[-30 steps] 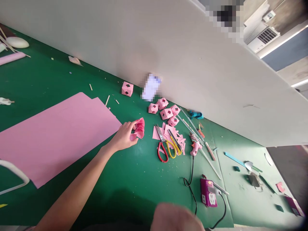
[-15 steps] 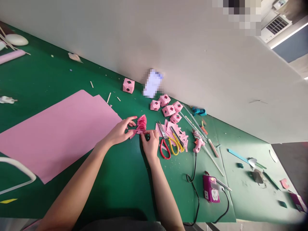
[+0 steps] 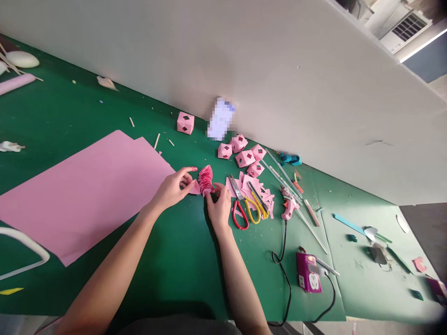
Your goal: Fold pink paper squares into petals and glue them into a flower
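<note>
A row of folded pink paper pieces [image 3: 206,178], packed closely one behind another, lies on the green table between my hands. My left hand [image 3: 173,188] is closed in a pinch on a single folded pink paper piece [image 3: 195,187] just left of the row. With thumb and fingers, my right hand [image 3: 219,209] grips the near end of the row; the fingertips partly cover it. Red-and-yellow-handled scissors [image 3: 246,204] lie right of that hand, over pink paper scraps [image 3: 242,184], with a yellow cutter knife [image 3: 257,197] alongside.
A large pink paper sheet [image 3: 91,190] covers the left of the table. Several pink paper polyhedra [image 3: 245,158] sit near the wall by a propped phone [image 3: 220,118]. To the right are a glue gun [image 3: 289,207], clear glue sticks [image 3: 310,230] and a corded purple power strip [image 3: 308,273].
My right hand has come up from the near edge to the paper row. My left hand has shifted from holding the row to a single piece, now drawn slightly left of it.
</note>
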The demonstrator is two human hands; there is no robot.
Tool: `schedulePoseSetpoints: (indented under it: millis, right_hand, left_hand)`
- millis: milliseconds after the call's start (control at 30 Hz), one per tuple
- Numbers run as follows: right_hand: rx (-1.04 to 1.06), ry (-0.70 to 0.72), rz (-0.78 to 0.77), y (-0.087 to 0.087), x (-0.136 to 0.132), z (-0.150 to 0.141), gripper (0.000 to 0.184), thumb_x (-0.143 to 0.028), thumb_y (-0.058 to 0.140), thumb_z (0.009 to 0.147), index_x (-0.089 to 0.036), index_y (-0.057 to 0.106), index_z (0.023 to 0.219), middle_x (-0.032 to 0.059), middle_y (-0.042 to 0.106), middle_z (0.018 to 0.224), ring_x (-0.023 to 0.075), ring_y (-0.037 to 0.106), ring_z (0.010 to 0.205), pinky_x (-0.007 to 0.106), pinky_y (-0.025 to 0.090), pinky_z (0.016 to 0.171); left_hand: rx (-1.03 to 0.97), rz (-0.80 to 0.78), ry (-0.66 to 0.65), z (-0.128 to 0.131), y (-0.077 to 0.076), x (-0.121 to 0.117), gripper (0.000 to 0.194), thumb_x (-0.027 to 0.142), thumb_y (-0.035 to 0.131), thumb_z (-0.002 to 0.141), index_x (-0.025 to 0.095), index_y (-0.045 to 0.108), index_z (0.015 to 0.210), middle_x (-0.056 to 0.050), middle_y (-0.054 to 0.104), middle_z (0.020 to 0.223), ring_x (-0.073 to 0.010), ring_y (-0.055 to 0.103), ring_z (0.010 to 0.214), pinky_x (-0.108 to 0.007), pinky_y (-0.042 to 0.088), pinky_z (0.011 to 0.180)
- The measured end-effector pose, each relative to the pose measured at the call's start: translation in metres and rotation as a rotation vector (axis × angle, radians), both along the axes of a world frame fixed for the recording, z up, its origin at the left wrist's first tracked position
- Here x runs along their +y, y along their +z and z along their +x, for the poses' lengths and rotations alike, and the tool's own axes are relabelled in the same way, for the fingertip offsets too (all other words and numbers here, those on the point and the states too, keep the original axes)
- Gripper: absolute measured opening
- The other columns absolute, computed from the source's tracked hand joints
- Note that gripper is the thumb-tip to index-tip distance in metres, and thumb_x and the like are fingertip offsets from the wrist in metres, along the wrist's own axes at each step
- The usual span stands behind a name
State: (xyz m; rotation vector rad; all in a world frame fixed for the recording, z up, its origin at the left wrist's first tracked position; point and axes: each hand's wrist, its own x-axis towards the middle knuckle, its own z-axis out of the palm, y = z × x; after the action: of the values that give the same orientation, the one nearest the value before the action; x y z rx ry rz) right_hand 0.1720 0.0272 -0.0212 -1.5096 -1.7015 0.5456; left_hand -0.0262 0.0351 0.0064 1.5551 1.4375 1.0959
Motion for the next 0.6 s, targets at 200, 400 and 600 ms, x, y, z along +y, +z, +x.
schedulePoseSetpoints:
  millis: [200, 400, 600]
  right_hand:
    - [0.034, -0.048, 0.021, 0.0032, -0.0006, 0.0038, 0.007, -0.028, 0.064, 0.095, -0.023, 0.067, 0.09, 0.0071, 0.072, 0.095, 0.0251, 0.068, 0.094, 0.039, 0.056, 0.088]
    - [0.119, -0.066, -0.046, 0.0075, -0.0022, 0.003, 0.019, -0.038, 0.062, 0.1, -0.022, 0.072, 0.1, 0.0067, 0.08, 0.095, 0.0225, 0.072, 0.084, 0.037, 0.057, 0.082]
    - [0.048, -0.101, 0.06, 0.0099, -0.0016, 0.0023, 0.027, -0.043, 0.061, 0.099, -0.022, 0.074, 0.087, 0.007, 0.078, 0.085, 0.0237, 0.07, 0.084, 0.038, 0.057, 0.083]
  left_hand:
    - [-0.04, -0.015, 0.054, 0.0034, 0.0, -0.0024, 0.044, 0.046, 0.063, 0.098, 0.023, 0.063, 0.137, 0.0, 0.067, 0.091, -0.0135, 0.069, 0.065, -0.026, 0.059, 0.061]
    - [-0.146, -0.024, 0.087, 0.0069, -0.0008, -0.0032, 0.048, 0.039, 0.069, 0.095, 0.024, 0.064, 0.14, -0.006, 0.072, 0.11, -0.0225, 0.081, 0.098, -0.032, 0.067, 0.08]
    - [-0.17, -0.063, 0.093, 0.009, -0.0007, -0.0039, 0.046, 0.041, 0.077, 0.089, 0.025, 0.069, 0.132, -0.004, 0.079, 0.102, -0.0258, 0.08, 0.103, -0.044, 0.065, 0.098]
